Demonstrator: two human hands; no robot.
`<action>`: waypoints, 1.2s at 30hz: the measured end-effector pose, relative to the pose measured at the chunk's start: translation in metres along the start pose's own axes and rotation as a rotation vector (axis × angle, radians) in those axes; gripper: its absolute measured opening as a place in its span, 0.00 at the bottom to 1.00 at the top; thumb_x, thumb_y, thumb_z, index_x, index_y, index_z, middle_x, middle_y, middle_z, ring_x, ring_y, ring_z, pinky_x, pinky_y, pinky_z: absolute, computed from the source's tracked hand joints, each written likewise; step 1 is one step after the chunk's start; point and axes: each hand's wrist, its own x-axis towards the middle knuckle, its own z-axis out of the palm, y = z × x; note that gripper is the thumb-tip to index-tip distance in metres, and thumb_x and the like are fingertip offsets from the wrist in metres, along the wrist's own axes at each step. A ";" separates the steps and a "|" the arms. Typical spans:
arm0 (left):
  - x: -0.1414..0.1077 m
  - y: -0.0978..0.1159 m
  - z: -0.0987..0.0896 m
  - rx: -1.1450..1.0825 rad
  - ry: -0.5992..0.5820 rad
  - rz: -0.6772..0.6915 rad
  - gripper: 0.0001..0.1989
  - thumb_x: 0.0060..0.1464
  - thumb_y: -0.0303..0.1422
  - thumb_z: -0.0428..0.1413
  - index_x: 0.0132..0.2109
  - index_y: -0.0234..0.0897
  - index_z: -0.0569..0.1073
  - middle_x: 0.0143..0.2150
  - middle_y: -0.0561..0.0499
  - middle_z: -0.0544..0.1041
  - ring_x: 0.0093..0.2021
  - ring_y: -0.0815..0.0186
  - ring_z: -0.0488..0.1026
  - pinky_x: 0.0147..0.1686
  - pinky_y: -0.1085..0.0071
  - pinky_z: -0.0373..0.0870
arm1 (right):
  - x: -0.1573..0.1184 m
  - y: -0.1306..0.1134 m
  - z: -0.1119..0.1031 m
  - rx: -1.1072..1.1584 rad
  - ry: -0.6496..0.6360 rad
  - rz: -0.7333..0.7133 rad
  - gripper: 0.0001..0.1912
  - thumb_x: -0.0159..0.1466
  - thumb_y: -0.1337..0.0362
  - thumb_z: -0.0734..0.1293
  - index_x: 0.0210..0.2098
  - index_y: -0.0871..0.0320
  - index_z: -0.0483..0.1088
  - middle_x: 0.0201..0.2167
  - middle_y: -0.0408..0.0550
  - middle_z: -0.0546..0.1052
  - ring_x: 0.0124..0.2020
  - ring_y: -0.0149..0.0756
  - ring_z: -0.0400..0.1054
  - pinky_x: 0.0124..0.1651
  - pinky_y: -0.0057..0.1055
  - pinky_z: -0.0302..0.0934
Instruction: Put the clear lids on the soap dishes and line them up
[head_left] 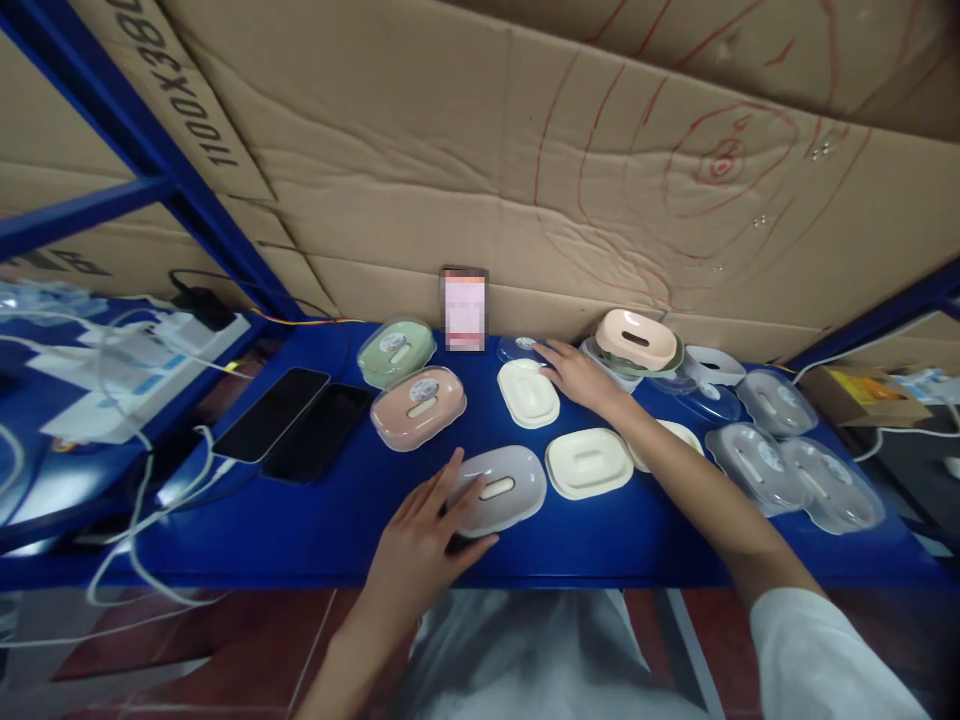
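Note:
My left hand [424, 530] spans the left end of a grey soap box [517, 505], with the thumb along its near side and fingers on its top and far side. A cream insert shows through the box's slot. My right hand [577, 373] reaches to the back of the table, its fingers outstretched at the edge of a clear lid [510, 349] with a round sticker. Just below those fingers lies a cream oval base [531, 395]. Another cream base [589, 465] sits right of the grey box, and a third [679, 440] is partly hidden by my right forearm.
Left stand covered green [397, 355] and pink [420, 410] soap boxes, two dark phones [274, 415] and white cables. A lit phone [465, 312] leans on the cardboard wall. On the right are stacked peach and green tops [637, 335] and several covered grey boxes [761, 465].

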 end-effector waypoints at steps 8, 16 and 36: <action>-0.002 -0.005 0.000 -0.145 -0.094 -0.175 0.42 0.64 0.44 0.64 0.78 0.47 0.55 0.78 0.38 0.60 0.69 0.43 0.71 0.63 0.45 0.75 | -0.061 -0.039 -0.020 0.134 0.225 -0.017 0.21 0.78 0.60 0.61 0.67 0.51 0.72 0.67 0.52 0.75 0.72 0.49 0.65 0.74 0.53 0.62; -0.006 -0.015 -0.001 -0.381 -0.151 -0.315 0.54 0.62 0.49 0.65 0.81 0.50 0.39 0.77 0.40 0.63 0.74 0.45 0.65 0.68 0.46 0.68 | -0.163 -0.117 -0.017 0.387 0.155 -0.322 0.28 0.76 0.63 0.66 0.74 0.49 0.62 0.63 0.55 0.75 0.70 0.44 0.67 0.71 0.45 0.67; 0.000 -0.010 -0.008 -0.293 -0.194 -0.177 0.41 0.67 0.41 0.59 0.79 0.52 0.48 0.78 0.41 0.60 0.75 0.45 0.62 0.69 0.45 0.65 | -0.161 -0.115 0.008 0.220 0.142 -0.423 0.33 0.76 0.67 0.66 0.77 0.48 0.57 0.70 0.59 0.68 0.77 0.49 0.55 0.73 0.50 0.62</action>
